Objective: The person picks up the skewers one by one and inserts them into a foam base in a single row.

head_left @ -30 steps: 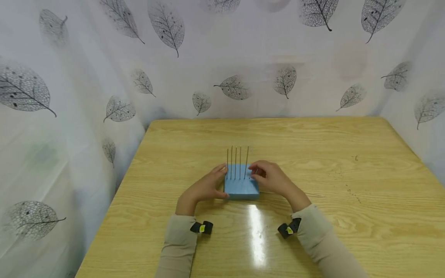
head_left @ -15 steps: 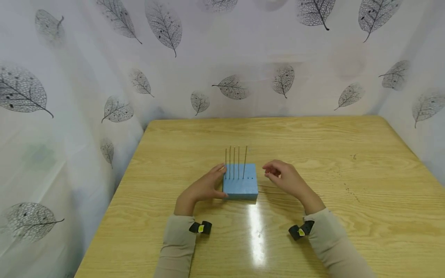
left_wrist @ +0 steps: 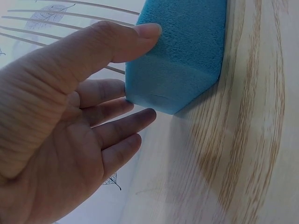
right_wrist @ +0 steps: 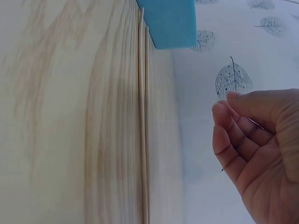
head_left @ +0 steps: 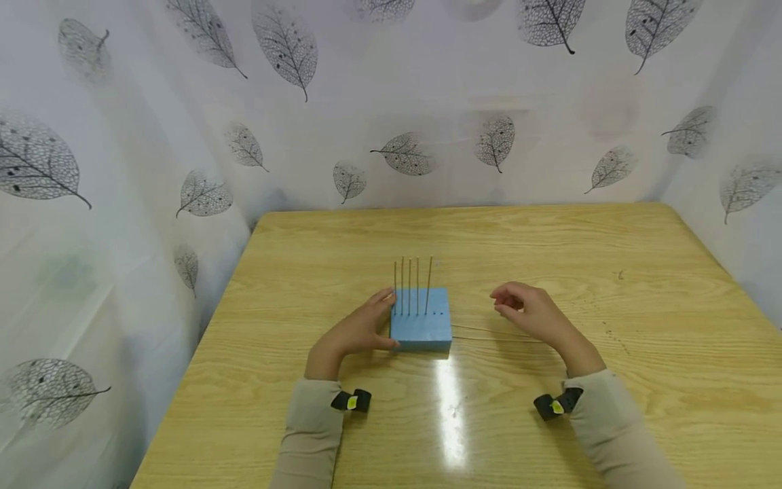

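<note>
A blue foam block lies on the table with several thin wooden sticks standing upright in a row in it. The rightmost stick leans slightly, and two dark holes show to its right. My left hand holds the block's left side, thumb at the front and fingers toward the back; in the left wrist view the thumb presses the foam. Right of the block, my right hand hovers above the table, fingers loosely curled, nothing visible in them. Below it lie two loose sticks, close together.
The wood-grain table reaches back to a white curtain printed with leaves. Small dark marks spot the table on the right. A bright light reflection falls in front of the block.
My right hand has moved away from the block's right side, out to the right above the loose sticks. My left hand and the standing sticks keep their places.
</note>
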`<state>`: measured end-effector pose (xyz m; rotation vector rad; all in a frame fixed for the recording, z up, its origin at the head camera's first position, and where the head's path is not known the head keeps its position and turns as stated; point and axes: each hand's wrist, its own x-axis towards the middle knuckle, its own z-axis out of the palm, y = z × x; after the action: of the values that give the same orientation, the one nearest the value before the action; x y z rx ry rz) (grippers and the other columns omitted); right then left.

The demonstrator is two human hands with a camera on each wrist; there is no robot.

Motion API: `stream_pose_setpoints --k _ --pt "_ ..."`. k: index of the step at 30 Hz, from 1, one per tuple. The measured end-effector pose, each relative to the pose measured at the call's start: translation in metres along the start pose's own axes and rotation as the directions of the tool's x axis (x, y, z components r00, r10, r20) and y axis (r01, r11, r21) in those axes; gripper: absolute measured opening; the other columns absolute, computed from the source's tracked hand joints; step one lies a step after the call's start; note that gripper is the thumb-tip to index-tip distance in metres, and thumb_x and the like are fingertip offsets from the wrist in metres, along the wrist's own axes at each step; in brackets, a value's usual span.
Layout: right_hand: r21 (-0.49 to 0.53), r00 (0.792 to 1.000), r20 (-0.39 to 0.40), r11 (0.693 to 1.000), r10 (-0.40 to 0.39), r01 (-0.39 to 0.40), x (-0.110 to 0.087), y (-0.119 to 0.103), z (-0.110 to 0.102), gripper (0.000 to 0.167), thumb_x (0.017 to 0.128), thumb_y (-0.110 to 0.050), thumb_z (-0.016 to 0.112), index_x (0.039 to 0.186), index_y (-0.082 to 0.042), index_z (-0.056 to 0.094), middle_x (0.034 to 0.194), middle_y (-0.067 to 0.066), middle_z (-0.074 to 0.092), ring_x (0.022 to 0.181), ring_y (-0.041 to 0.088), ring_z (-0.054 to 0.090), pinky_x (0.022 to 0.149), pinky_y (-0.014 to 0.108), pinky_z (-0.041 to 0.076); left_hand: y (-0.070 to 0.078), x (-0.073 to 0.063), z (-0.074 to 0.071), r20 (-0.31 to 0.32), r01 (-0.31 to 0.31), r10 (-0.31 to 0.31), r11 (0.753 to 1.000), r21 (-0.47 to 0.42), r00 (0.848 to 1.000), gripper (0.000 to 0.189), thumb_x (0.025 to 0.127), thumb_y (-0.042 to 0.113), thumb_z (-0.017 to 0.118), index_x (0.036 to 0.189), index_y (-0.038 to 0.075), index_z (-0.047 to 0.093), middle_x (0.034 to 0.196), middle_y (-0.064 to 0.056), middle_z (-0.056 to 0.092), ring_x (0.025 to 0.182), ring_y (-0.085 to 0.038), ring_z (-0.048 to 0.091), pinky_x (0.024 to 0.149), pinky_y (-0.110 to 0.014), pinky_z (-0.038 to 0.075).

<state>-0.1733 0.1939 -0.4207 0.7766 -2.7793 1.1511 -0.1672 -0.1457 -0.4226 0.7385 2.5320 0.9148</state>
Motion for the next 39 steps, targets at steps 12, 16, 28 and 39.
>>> stream_pose_setpoints --k 12,16,28,39 --pt "-0.038 0.996 0.022 0.995 0.09 -0.089 -0.015 0.014 -0.013 0.015 0.088 0.0 0.062 0.103 0.003 0.065 0.088 0.004 0.064 0.077 0.01 0.055 0.068 0.026 0.05 0.002 -0.002 -0.001 -0.003 0.01 -0.01 1.0 -0.007 1.0 0.09 0.08 0.02 0.077 0.148 -0.002 0.022 0.157 -0.014 0.011 0.143 -0.03 0.014 0.112 -0.046 0.025" --pt "-0.053 0.993 0.024 0.992 0.113 -0.111 -0.019 0.017 -0.018 0.015 0.088 0.0 0.062 0.103 0.003 0.065 0.088 0.004 0.064 0.076 0.01 0.055 0.067 0.026 0.05 0.002 -0.002 -0.001 -0.005 0.011 -0.011 1.0 -0.005 1.0 0.09 0.08 0.02 0.077 0.148 -0.002 0.022 0.157 -0.014 0.011 0.143 -0.03 0.014 0.112 -0.045 0.025" --pt "-0.112 0.97 0.141 0.977 0.197 -0.182 -0.031 0.033 -0.021 0.008 0.089 -0.004 0.061 0.096 -0.002 0.065 0.083 0.0 0.061 0.072 0.011 0.05 0.062 0.028 0.044 0.003 -0.001 -0.001 0.0 0.014 -0.014 1.0 0.002 1.0 0.091 0.08 0.02 0.077 0.149 -0.001 0.021 0.157 -0.013 0.01 0.143 -0.03 0.014 0.112 -0.045 0.024" --pt "-0.097 0.953 0.216 0.976 0.212 -0.195 -0.034 0.037 -0.024 0.009 0.087 -0.001 0.062 0.096 -0.001 0.064 0.088 0.003 0.064 0.078 0.013 0.056 0.066 0.029 0.048 0.002 -0.001 -0.001 0.002 0.013 -0.013 1.0 -0.002 1.0 0.09 0.08 0.019 0.077 0.148 -0.002 0.021 0.157 -0.014 0.01 0.143 -0.031 0.015 0.112 -0.045 0.025"
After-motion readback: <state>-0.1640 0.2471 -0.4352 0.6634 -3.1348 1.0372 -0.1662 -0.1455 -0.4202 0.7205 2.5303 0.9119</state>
